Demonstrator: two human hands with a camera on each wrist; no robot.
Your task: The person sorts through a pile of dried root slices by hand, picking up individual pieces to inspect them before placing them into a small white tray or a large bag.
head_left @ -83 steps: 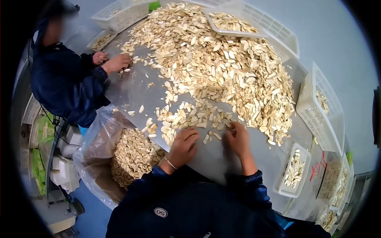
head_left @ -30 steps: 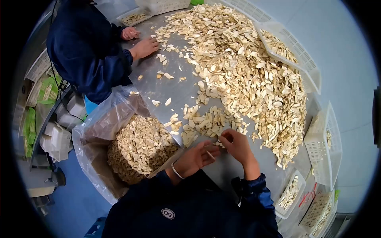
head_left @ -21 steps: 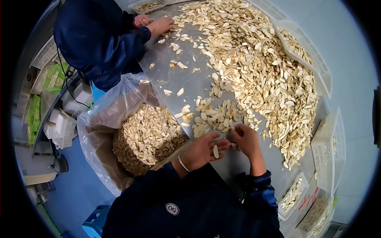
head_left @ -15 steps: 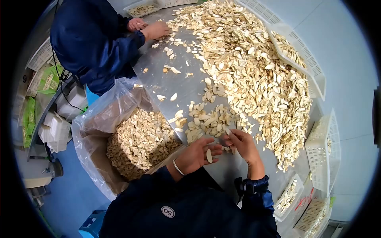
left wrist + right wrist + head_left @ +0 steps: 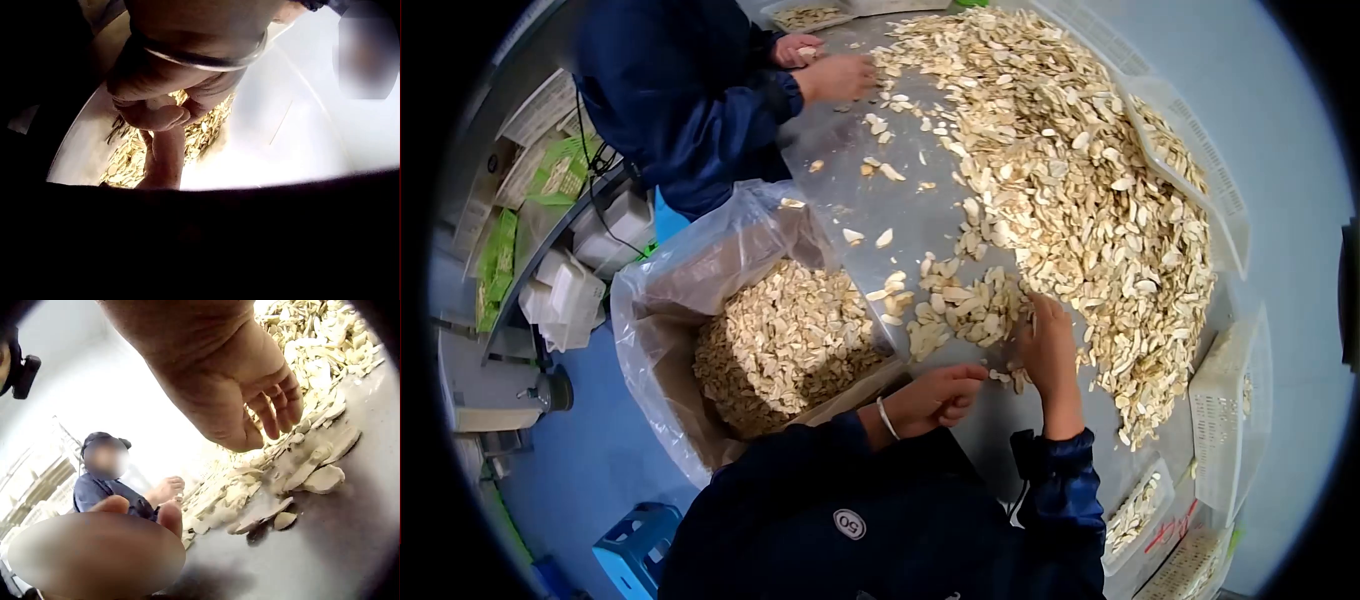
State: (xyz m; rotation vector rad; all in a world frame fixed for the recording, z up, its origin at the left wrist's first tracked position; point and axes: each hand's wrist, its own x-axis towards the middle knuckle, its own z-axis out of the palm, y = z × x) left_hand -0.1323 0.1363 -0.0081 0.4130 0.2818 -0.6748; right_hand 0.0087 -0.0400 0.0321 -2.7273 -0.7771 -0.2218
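My left hand [image 5: 940, 398] is by the table's near edge, its fingers curled in. In the left wrist view, a pale dried slice [image 5: 162, 102] shows inside the curl of the same hand [image 5: 178, 84]. My right hand [image 5: 1050, 345] reaches down over a small spread of pale dried slices [image 5: 975, 308] in front of me. Seen from the right wrist, its fingers [image 5: 289, 403] are loosely bent above the slices, with nothing showing between them. The main heap of slices [image 5: 1090, 200] rises just beyond.
A plastic-lined box [image 5: 645, 300] full of slices stands left of the metal table [image 5: 900, 200]. Another person [image 5: 690, 110] works at the far left side. A white tray [image 5: 1165, 490] and a perforated basket [image 5: 1225, 400] are at the right; a blue stool [image 5: 635, 545] is on the floor.
The left hand has turned from palm-up with a slice lying on its fingers to curled fingers. The right hand has moved away from it, forward to the slices. The head view has shifted somewhat.
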